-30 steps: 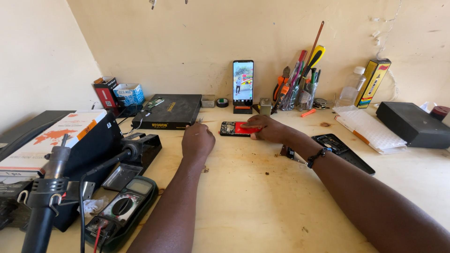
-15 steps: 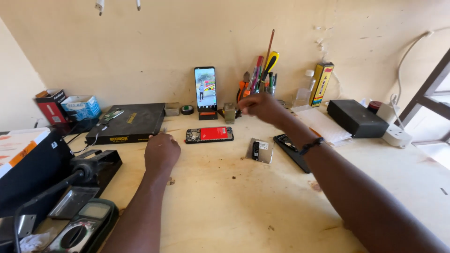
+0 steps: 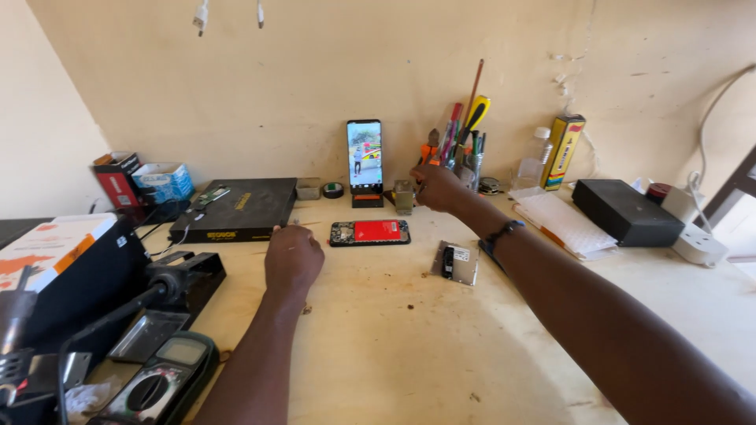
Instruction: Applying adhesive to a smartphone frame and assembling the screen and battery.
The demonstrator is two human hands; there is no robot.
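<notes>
An opened phone (image 3: 370, 233) with a red battery lies flat at the middle of the wooden bench. My left hand (image 3: 293, 256) rests on the bench just left of it, fingers curled into a fist; a thin tip seems to stick out at its top. My right hand (image 3: 437, 187) reaches far back to a cup of screwdrivers and pliers (image 3: 465, 149), fingers pinched beside a small metal block (image 3: 404, 197); whether it holds anything is unclear. A grey metal plate (image 3: 455, 262) lies right of the opened phone, under my right forearm.
An upright phone (image 3: 364, 153) with a lit screen stands against the wall. A flat black box (image 3: 236, 208), a soldering stand (image 3: 173, 283) and a multimeter (image 3: 161, 386) fill the left. A white pad (image 3: 563, 223), black box (image 3: 626, 211), yellow can (image 3: 563, 151) and power strip (image 3: 697, 244) sit right.
My right hand left the opened phone and moved back to the tool cup. My left hand drew back from the phone toward me. The metal plate now lies beside the phone.
</notes>
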